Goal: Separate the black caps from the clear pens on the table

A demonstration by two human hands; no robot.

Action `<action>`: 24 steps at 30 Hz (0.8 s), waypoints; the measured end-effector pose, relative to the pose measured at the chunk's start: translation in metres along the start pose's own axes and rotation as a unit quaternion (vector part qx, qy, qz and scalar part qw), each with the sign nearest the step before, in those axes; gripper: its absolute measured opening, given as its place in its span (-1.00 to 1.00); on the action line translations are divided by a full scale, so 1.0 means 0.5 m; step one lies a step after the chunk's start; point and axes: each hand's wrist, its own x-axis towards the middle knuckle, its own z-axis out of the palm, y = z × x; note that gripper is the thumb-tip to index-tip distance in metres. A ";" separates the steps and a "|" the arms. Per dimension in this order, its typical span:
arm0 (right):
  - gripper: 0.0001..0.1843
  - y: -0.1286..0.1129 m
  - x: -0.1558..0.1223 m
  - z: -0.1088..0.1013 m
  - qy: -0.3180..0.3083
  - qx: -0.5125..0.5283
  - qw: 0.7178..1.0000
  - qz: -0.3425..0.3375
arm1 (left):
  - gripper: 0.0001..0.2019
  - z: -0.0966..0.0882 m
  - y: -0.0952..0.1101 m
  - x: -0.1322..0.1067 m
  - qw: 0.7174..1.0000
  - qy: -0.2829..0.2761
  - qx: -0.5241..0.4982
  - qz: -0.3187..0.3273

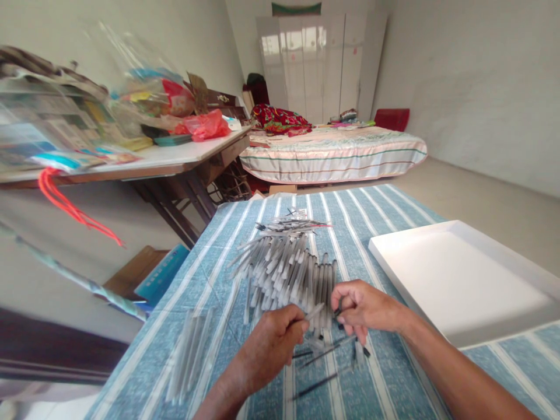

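Observation:
My left hand [276, 344] is closed round a translucent pen barrel [315, 311], whose end sticks out toward the right. Close beside it, the fingers of my right hand [359, 309] are pinched on a small dark piece, apparently a black pen part [337, 312]. Behind both hands lies a big pile of translucent pen barrels [280, 268]. Thin dark ink refills [317, 385] and a few short black-ended pieces [361, 353] are scattered under and in front of my hands. A separate row of clear barrels [189, 356] lies to the left, slightly blurred.
A shallow white box tray [464, 280] sits at the right of the striped blue tablecloth [245, 219]. More thin pen parts [293, 226] lie beyond the pile. At left stands a cluttered side table [175, 157] with bags; a bed [332, 154] is farther back.

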 end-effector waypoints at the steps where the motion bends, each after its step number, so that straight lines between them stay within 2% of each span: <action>1: -0.74 -0.001 -0.001 -0.001 0.000 -0.010 1.000 0.008 | -0.77 0.002 0.000 0.000 1.000 -0.002 -0.003 0.002; 8: -0.61 -0.010 0.006 0.030 0.044 -0.001 0.998 -0.038 | -0.78 0.013 -0.001 0.000 1.000 -0.022 0.003 0.007; 11: -0.65 -0.011 0.005 0.025 0.052 0.030 0.997 -0.046 | -0.79 0.004 -0.002 -0.001 0.999 -0.032 0.000 0.004; 14: -0.71 -0.016 -0.005 -0.002 0.098 0.053 0.991 -0.069 | -0.80 -0.030 -0.010 -0.007 0.999 -0.034 0.010 0.003; 17: -0.77 -0.022 -0.016 -0.032 0.144 0.080 0.982 -0.093 | -0.80 -0.083 -0.030 -0.019 0.999 -0.030 0.010 -0.020; 19: -0.79 -0.021 -0.019 -0.044 0.152 0.087 0.980 -0.089 | -0.80 -0.115 -0.045 -0.027 0.999 0.018 0.007 -0.041; 21: -0.82 -0.015 -0.018 -0.049 0.145 0.075 0.984 -0.065 | -0.79 -0.134 -0.055 -0.031 0.994 0.096 -0.012 -0.054; 24: -0.86 -0.001 -0.012 -0.049 0.093 0.015 0.996 -0.008 | -0.79 -0.126 -0.053 -0.024 0.973 0.188 -0.128 -0.034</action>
